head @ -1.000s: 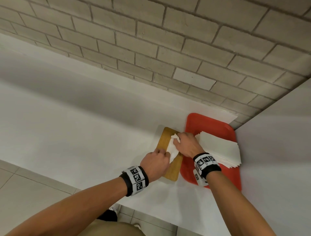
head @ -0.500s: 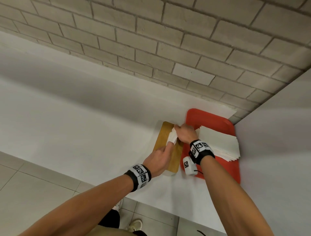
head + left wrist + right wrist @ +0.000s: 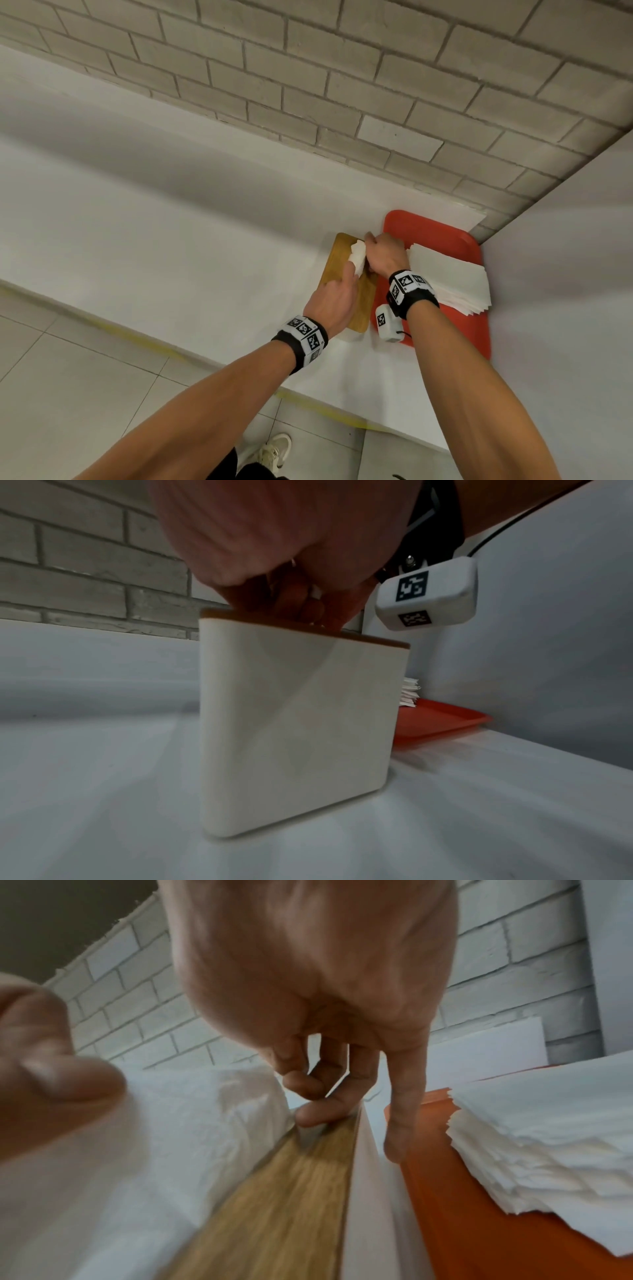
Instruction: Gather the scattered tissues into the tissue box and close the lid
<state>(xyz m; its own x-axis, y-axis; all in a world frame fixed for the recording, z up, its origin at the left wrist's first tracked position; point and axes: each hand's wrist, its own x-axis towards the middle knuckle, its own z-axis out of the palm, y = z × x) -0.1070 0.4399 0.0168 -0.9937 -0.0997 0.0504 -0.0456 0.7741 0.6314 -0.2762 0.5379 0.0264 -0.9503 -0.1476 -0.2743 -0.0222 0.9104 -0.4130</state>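
Observation:
The tissue box is white with a wooden lid and stands on the white counter. The lid lies on top of it. A crumpled white tissue sticks up from the middle of the lid. My left hand lies on the lid, its index finger stretched out and pressing into the tissue. My right hand arches over the lid's right edge. In the right wrist view its fingertips press on the wooden lid, and the little finger runs down the box's side.
A red tray lies right of the box and holds a stack of flat white tissues. A brick wall runs behind the counter and a white side wall closes the right. The counter's front edge drops to a tiled floor.
My left hand went from a curled hold beside the tissue to a stretched index finger pressing into it. My right hand slid toward the lid's far end.

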